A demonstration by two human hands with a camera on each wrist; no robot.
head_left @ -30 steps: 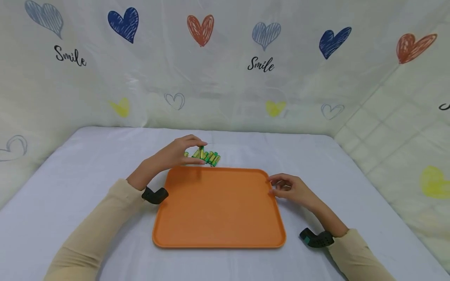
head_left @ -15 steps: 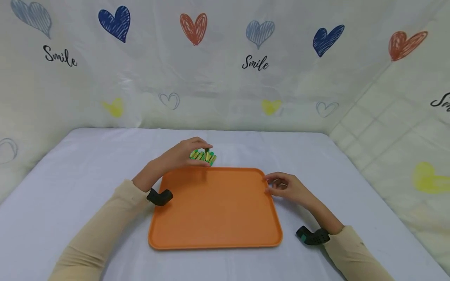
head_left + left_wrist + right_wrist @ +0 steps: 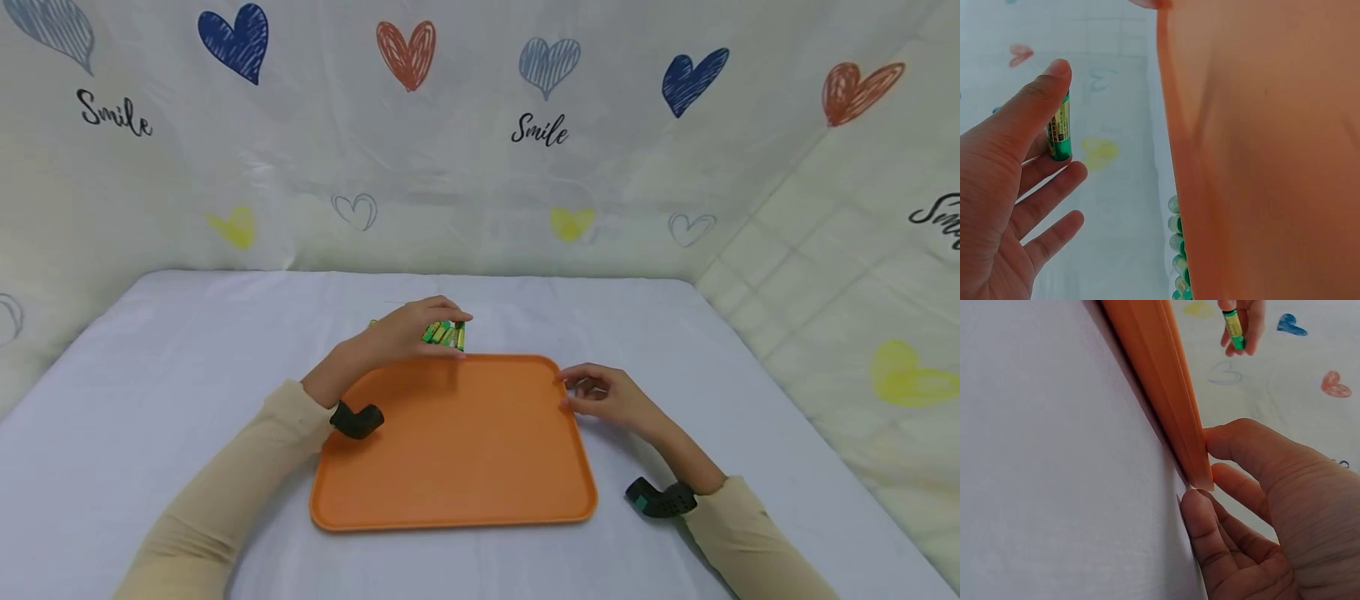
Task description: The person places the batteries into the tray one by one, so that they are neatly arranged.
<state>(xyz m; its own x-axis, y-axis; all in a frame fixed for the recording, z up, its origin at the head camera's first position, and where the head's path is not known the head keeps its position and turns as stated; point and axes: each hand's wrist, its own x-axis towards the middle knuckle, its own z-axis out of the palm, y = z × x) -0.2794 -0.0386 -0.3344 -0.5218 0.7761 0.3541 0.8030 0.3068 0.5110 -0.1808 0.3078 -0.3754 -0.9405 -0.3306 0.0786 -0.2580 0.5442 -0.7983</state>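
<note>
My left hand [image 3: 405, 333] pinches a green and yellow battery [image 3: 1061, 131] upright between thumb and fingers. That held battery [image 3: 1234, 330] also shows at the top of the right wrist view, raised in the hand. More batteries [image 3: 437, 332] lie side by side just beyond the tray's far edge, partly hidden by the left hand; several battery ends [image 3: 1177, 244] appear along the rim in the left wrist view. An orange tray [image 3: 457, 450] sits flat on the white cloth. At its far right corner my right hand [image 3: 611, 400] grips the rim, thumb and fingertips touching it [image 3: 1175, 394].
A white cloth covers the table [image 3: 675, 358]. Behind it hangs a pale sheet [image 3: 450, 167] printed with hearts and "Smile". Black wrist devices sit on the left wrist [image 3: 357, 421] and the right wrist [image 3: 660, 498]; the left one hangs over the tray's left edge.
My left hand has moved to the right along the tray's far edge, carrying the battery over the row to its right end. My right hand stays on the rim. The head view shifts slightly.
</note>
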